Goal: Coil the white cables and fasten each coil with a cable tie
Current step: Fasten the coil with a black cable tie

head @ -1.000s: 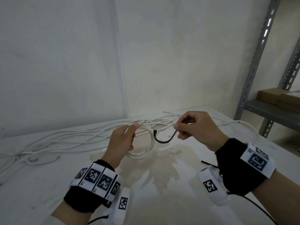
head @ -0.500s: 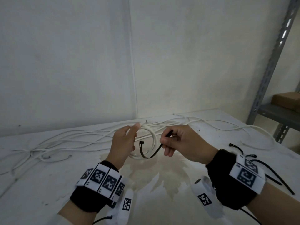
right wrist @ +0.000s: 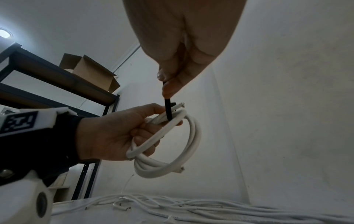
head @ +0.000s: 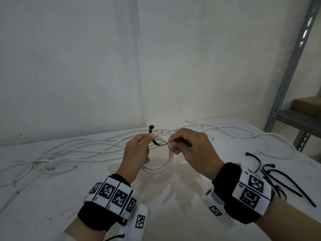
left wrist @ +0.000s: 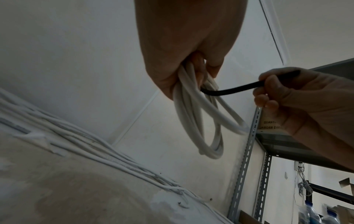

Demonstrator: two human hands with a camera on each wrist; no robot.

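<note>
White walls met in a corner behind a white table [head: 52, 197] with a pale brown stain in its middle. Many loose white cables [head: 73, 150] were spread along the far side of the table, from 9 o'clock round to 2 o'clock. A small round coil of white cable [head: 161, 168] was held up above the stain, near 12 o'clock. The coil was gripped by the left hand [head: 137, 153], with the fingers curled through the ring and the thumb pressed on top. A thin black plastic cable tie [head: 160, 144] was passed through the coil. Its head end [head: 151, 127] stuck up above the left thumb. Its other end was pinched between the thumb and first finger of the right hand [head: 192, 150], and the other fingers of that hand were curled in. The two hands were held close together, just apart. A few more black cable ties [head: 278, 180] were laid on the table at 3 o'clock, beside the right wrist. A grey metal shelf rack [head: 293, 63] was seen at 2 o'clock, with a brown cardboard box [head: 307, 105] set on it.
</note>
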